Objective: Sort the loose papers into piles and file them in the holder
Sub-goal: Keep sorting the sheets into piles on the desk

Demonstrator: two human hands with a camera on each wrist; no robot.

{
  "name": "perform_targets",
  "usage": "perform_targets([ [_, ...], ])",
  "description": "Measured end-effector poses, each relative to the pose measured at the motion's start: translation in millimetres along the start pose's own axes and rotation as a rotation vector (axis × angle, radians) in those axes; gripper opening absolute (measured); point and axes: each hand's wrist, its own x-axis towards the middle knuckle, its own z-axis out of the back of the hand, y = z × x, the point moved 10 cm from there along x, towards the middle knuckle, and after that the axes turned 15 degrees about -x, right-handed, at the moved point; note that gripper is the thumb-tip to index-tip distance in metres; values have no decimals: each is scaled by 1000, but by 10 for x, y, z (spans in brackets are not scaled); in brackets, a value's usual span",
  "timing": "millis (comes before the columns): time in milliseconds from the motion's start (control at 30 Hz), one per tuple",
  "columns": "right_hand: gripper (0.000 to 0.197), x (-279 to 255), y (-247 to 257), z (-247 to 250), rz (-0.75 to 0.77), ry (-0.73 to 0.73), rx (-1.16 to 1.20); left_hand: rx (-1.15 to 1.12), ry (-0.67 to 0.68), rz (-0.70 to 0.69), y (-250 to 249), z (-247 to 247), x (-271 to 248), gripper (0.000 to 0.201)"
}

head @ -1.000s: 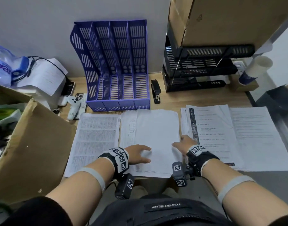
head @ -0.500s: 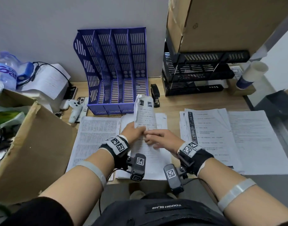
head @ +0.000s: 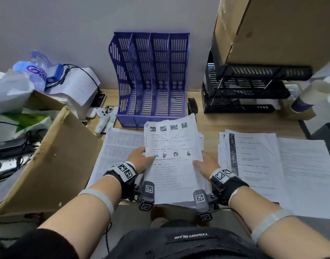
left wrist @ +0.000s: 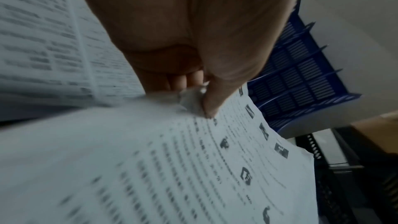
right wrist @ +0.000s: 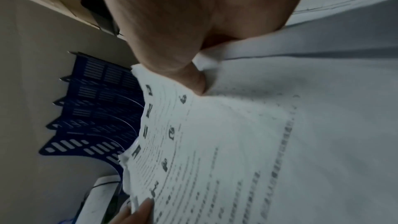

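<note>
The left hand [head: 140, 159] pinched the left edge of a white printed paper sheaf [head: 172, 157]. The right hand [head: 205, 165] gripped its right edge, near the desk's front edge.

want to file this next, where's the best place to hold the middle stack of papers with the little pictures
By its two long side edges, one hand from each side, as the left hand and right hand grip the picture stack now: thumbs on top, fingers under, probably keeping loose sheets together.
</note>
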Motion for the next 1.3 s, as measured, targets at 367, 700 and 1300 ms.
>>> perform_targets([
  [367,33,-48,-114,-506,-99,259,-118,214,-112,-20,178,345,63,31],
  [700,28,91,432,-950,-55,247,123,199,-500,-86,-28,1205,41,41],
  [1300,40,-28,-808,-159,-381,-67,-261,726,52,-91,280,-294,459,12],
])
